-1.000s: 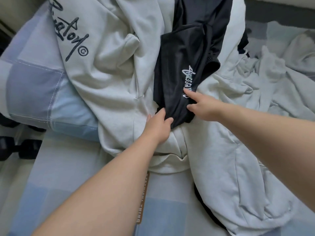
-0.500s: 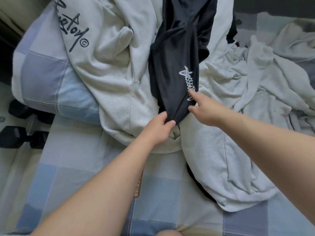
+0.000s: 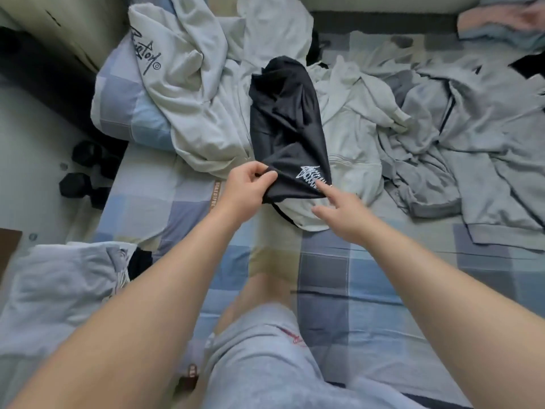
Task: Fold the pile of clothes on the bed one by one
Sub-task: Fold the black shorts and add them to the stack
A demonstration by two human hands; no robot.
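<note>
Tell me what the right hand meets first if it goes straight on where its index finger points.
The black garment, at its white print. The right hand looks nearly on it with its index fingertip, though depth is unclear.

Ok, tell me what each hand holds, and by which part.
The left hand pinches the black garment at its near edge, left of the white logo. The right hand holds nothing; its index finger reaches to that logo.

White script [image 3: 312, 177] on black garment [image 3: 286, 122] blurred, unreadable.
</note>
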